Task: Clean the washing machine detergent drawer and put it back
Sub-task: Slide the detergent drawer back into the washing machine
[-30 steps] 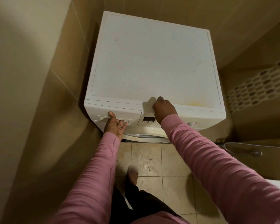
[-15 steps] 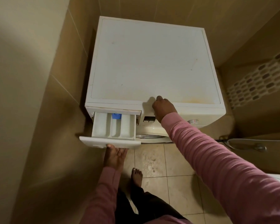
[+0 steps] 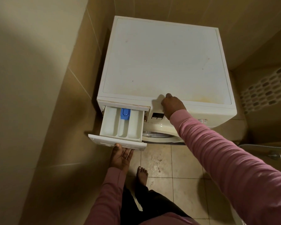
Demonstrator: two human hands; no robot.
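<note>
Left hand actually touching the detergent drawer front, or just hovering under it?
Touching. In the head view, the left hand has its thumb on the front panel of the detergent drawer, and its fingers run beneath the panel's lower edge with no gap.

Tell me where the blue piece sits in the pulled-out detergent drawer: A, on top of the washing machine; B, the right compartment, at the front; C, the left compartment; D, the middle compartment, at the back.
D: the blue piece sits at the rear of the middle compartment of the drawer.
</note>
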